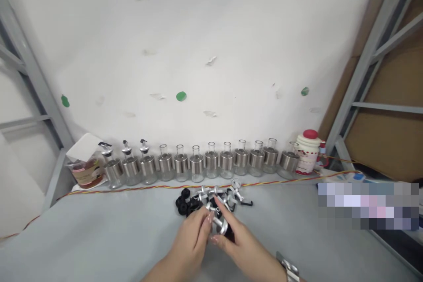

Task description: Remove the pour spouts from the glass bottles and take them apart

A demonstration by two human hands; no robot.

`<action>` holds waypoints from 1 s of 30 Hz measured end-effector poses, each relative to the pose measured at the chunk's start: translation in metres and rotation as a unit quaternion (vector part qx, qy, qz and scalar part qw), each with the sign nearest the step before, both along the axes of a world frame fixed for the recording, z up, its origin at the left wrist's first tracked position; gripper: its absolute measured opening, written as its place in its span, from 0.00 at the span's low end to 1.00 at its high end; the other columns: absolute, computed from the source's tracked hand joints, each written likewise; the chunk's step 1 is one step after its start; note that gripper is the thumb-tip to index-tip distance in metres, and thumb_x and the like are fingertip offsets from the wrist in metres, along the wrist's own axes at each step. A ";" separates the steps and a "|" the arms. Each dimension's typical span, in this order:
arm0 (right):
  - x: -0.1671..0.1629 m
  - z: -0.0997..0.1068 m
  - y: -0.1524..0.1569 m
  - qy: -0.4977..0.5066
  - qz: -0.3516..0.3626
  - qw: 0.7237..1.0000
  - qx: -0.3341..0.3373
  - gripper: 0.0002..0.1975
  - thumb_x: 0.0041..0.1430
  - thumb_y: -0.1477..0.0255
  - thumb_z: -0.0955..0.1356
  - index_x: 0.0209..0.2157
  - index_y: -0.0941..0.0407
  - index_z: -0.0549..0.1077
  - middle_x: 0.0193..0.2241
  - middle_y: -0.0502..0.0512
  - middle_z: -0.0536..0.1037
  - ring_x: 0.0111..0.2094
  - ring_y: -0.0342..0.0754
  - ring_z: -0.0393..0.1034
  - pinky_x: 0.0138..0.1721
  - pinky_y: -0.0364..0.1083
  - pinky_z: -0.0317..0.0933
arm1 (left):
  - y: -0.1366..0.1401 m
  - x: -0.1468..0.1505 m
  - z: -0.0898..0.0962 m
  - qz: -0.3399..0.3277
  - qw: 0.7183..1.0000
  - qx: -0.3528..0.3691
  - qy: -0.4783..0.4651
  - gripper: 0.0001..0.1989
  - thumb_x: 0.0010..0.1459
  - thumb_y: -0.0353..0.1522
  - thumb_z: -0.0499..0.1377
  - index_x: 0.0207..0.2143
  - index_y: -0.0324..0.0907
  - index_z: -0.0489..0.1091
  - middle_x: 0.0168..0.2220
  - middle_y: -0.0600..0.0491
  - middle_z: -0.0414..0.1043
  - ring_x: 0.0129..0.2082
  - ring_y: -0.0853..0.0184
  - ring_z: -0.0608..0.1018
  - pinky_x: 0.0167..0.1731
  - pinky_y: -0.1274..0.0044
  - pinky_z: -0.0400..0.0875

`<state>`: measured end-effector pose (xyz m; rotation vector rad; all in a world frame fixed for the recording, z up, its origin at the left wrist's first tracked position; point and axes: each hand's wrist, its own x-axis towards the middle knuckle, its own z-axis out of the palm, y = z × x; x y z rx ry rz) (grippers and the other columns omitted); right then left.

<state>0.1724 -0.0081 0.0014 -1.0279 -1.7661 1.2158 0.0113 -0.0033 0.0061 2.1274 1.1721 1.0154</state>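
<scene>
Low in the middle of the head view, both hands meet over the grey table. My right hand (243, 240) holds a silver bottle pourer (222, 227) with a dark part at its base, thumb and fingers around it. My left hand (193, 233) is closed, its fingertips pinching at the pourer's narrow spout end; part of the grip is hidden. Just beyond the fingers lies a heap of loose silver pourer tops (202, 196) and black stoppers (183, 200). Another silver piece (212, 207) shows beside my left fingers; I cannot tell whether it is held.
Against the white wall stands a row of glass bottles (181, 165) with steel sleeves; three at the left carry pourers (126, 147). A labelled tub (86, 174) and a red-topped container (307, 154) flank the row. A twisted wire (152, 186) runs in front.
</scene>
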 end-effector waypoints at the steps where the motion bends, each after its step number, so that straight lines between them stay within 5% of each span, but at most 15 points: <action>1: 0.000 0.001 -0.001 -0.003 0.006 1.000 0.004 0.36 0.53 0.67 0.65 0.59 0.54 0.44 0.57 0.55 0.54 0.57 0.47 0.48 0.55 0.47 0.44 | -0.002 0.002 0.000 -0.004 1.000 -0.022 -0.007 0.14 0.60 0.36 0.41 0.28 0.42 0.61 0.25 0.55 0.65 0.26 0.70 0.67 0.29 0.80 0.60; 8: -0.001 0.009 -0.002 0.029 0.059 0.998 0.005 0.37 0.48 0.67 0.69 0.57 0.53 0.50 0.54 0.56 0.60 0.52 0.48 0.56 0.52 0.47 0.50 | -0.002 0.003 -0.003 -0.022 0.996 -0.073 -0.041 0.13 0.59 0.37 0.44 0.27 0.41 0.60 0.23 0.57 0.63 0.23 0.73 0.64 0.25 0.83 0.58; 11: -0.002 0.005 0.001 0.070 0.048 0.995 -0.049 0.35 0.49 0.62 0.67 0.57 0.52 0.51 0.43 0.55 0.69 0.37 0.45 0.67 0.36 0.42 0.63 | 0.000 0.000 -0.006 0.035 0.996 -0.064 -0.048 0.13 0.59 0.38 0.43 0.25 0.42 0.58 0.20 0.59 0.60 0.20 0.73 0.63 0.21 0.83 0.56; 15: -0.006 -0.009 0.011 0.098 0.005 0.988 -0.122 0.25 0.52 0.51 0.59 0.38 0.58 0.67 0.18 0.45 0.64 0.14 0.37 0.58 0.14 0.37 0.55 | 0.003 -0.003 -0.007 0.091 0.994 -0.050 -0.022 0.14 0.60 0.38 0.41 0.26 0.43 0.57 0.17 0.60 0.58 0.18 0.73 0.64 0.20 0.83 0.56; 18: -0.013 -0.017 0.017 0.131 -0.002 0.970 -0.205 0.29 0.46 0.44 0.57 0.25 0.59 0.64 0.14 0.44 0.62 0.11 0.37 0.56 0.11 0.37 0.53 | 0.002 -0.001 -0.010 0.086 0.995 0.017 0.049 0.13 0.60 0.36 0.41 0.27 0.43 0.58 0.18 0.58 0.62 0.19 0.71 0.67 0.22 0.82 0.58; 23: -0.024 -0.014 0.011 0.193 -0.025 0.942 -0.273 0.30 0.41 0.42 0.59 0.24 0.57 0.62 0.10 0.41 0.61 0.07 0.36 0.53 0.08 0.36 0.48 | -0.001 0.003 -0.018 0.062 0.982 0.137 0.112 0.09 0.59 0.31 0.42 0.30 0.43 0.59 0.22 0.55 0.67 0.22 0.70 0.71 0.23 0.81 0.60; 27: -0.024 -0.010 0.008 0.207 -0.030 0.943 -0.258 0.29 0.41 0.42 0.60 0.23 0.57 0.61 0.10 0.41 0.61 0.08 0.36 0.53 0.08 0.36 0.48 | 0.000 0.002 -0.018 0.053 0.980 0.155 0.117 0.10 0.59 0.32 0.41 0.30 0.43 0.59 0.22 0.54 0.67 0.22 0.70 0.71 0.23 0.80 0.60; 30: -0.025 -0.016 0.010 0.202 -0.041 0.952 -0.228 0.28 0.40 0.42 0.60 0.23 0.56 0.60 0.10 0.41 0.60 0.07 0.36 0.52 0.08 0.37 0.48 | 0.000 0.005 -0.018 0.058 0.990 0.094 0.087 0.13 0.60 0.34 0.40 0.28 0.42 0.59 0.20 0.55 0.65 0.21 0.70 0.69 0.23 0.80 0.59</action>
